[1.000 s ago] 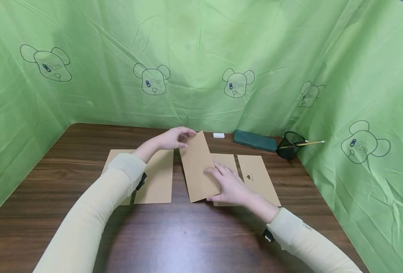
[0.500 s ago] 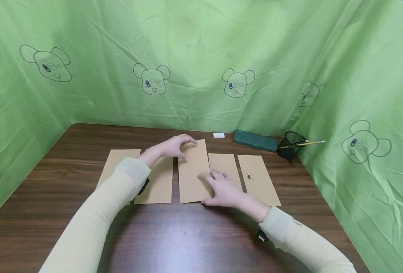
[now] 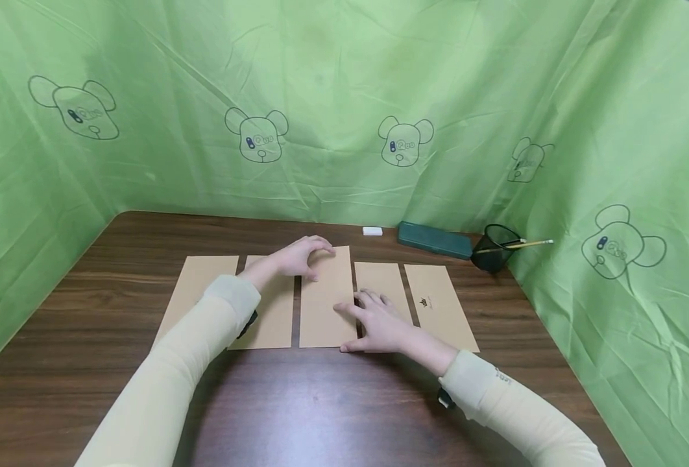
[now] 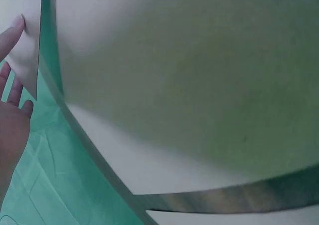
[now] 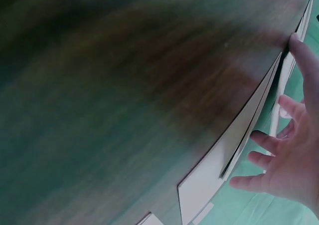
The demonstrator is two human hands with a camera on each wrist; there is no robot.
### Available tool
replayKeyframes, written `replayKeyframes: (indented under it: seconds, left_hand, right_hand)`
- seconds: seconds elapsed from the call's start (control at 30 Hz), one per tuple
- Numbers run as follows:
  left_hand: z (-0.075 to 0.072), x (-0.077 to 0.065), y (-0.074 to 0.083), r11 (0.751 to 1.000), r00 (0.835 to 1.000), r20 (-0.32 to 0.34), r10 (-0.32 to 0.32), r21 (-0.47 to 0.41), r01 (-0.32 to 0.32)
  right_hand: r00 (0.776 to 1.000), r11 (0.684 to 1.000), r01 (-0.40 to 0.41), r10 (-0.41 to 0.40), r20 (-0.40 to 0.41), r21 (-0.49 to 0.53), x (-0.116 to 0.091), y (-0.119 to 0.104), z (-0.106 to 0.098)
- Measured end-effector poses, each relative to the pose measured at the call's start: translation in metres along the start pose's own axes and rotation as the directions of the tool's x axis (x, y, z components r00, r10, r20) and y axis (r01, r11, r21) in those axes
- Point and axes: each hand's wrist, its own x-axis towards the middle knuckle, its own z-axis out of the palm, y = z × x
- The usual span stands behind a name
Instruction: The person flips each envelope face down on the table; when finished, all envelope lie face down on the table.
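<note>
Five-across is the row of thin brown booklets; the middle booklet [image 3: 326,298] lies between both hands, its far end reaching beyond its neighbours. My left hand [image 3: 298,256] pinches its far left part, and in the left wrist view the thumb [image 4: 12,35] overlaps the cover while other fingers show past its edge. At the near right corner, my right hand [image 3: 382,324] spreads its fingers, with the thumb at the near edge and the index fingertip over the cover. Right of it lie a plain booklet [image 3: 382,275] and a booklet with a crown print [image 3: 438,292].
Two more booklets [image 3: 207,272] lie to the left, partly hidden by the left arm. At the back are a white eraser [image 3: 372,231], a dark green case [image 3: 435,240] and a black mesh cup [image 3: 490,256] with pencils. Green curtains [image 3: 321,97] enclose the brown table [image 3: 315,408].
The middle booklet has turned straight and come down nearly flat in line with the row. My left hand has moved slightly nearer and right; my right hand has shifted left with it.
</note>
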Motion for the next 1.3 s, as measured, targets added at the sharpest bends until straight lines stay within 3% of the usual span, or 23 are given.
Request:
replayKeyframes:
  seconds: [0.23,0.53,0.83,1.07,1.3]
  left_hand:
    - [0.008,-0.003,-0.007,0.998,0.998,0.017,-0.061,0.001,0.061]
    - [0.008,-0.003,-0.008,0.998,0.996,0.073,-0.041,-0.037,0.043]
    - [0.005,-0.003,-0.002,0.997,0.99,0.117,-0.083,0.005,0.083]
    - [0.006,0.002,0.01,0.998,0.997,0.057,-0.058,0.033,0.057]
    - [0.01,0.01,0.025,0.999,0.999,-0.013,-0.04,0.023,0.04]
  right_hand:
    - [0.999,1.0,0.013,-0.014,0.032,0.004,0.002,-0.002,-0.003]
    - [0.998,0.998,0.057,-0.057,0.014,0.002,0.003,-0.002,-0.001]
    - [0.997,0.997,0.08,-0.08,0.019,0.004,0.002,0.0,-0.001]
    - [0.996,0.992,0.087,-0.089,0.017,0.089,-0.007,0.008,-0.009]
    - [0.993,0.986,0.114,-0.107,-0.058,0.125,-0.019,0.025,-0.019]
